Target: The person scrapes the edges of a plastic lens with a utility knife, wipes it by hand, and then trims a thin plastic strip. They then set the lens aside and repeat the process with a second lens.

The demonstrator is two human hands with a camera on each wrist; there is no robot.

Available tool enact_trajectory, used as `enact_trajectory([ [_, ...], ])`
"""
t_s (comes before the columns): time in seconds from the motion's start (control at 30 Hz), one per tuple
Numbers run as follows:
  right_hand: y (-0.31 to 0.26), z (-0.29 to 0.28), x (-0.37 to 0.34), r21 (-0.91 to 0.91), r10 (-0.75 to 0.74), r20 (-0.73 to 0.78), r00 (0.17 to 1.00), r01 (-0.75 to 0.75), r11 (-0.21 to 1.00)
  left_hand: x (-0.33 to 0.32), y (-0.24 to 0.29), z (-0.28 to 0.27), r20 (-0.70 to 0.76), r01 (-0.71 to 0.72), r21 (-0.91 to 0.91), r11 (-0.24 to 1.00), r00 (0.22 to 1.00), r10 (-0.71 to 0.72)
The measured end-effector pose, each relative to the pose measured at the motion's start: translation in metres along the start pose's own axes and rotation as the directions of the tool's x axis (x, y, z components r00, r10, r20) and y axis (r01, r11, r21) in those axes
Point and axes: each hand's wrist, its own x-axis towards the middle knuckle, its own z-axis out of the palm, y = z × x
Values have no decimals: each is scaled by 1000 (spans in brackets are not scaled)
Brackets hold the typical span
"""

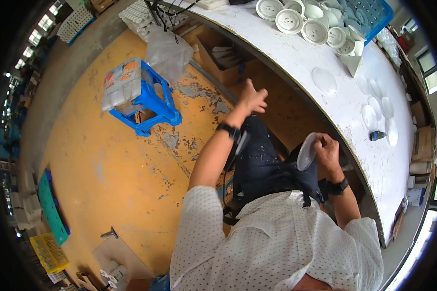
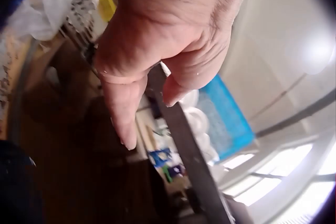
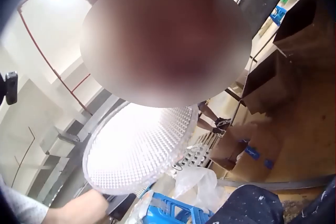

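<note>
In the head view the right hand (image 1: 328, 151) pinches the edge of a round, clear disc (image 1: 307, 152), held upright above the lap beside the table edge. The right wrist view shows the disc (image 3: 139, 150) with a fine ribbed texture; a blurred patch covers the gripping fingers. The left hand (image 1: 251, 100) is stretched forward over the knee, fingers apart and loosely bent, holding nothing. In the left wrist view that hand (image 2: 163, 45) hangs near the table edge with its thumb and a finger spread. More clear discs (image 1: 324, 80) lie flat on the white table (image 1: 296, 53).
White round housings (image 1: 289, 21) and a blue crate (image 1: 381, 17) stand at the table's far end. A small dark object (image 1: 377, 136) lies by the discs. On the floor are a blue stool (image 1: 155, 99) and a plastic bag (image 1: 167, 53); a cardboard box (image 1: 218, 65) sits under the table.
</note>
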Motion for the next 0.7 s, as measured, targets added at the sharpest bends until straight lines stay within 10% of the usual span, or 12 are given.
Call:
enact_trajectory([
  [0.13,-20,-6,-12,-161,-23,71,997,34,986,37,-16,-27,-201,-61,-81,995,979,44],
  [0.27,-17,-1,-6,-140,-29,27,999,33,990,15,-66,-4,54,-200,111,974,979,195],
  [0.4,-17,7,8,-324,-294,95,951,309,894,-72,-45,47,329,33,-212,977,943,39],
  [0.5,-31,13,14,-375,-358,170,918,396,838,-90,-55,67,494,-294,-1,956,831,256],
  [0.7,-42,12,24,-375,-467,242,851,525,764,-110,-53,83,289,-192,-2,981,939,185],
])
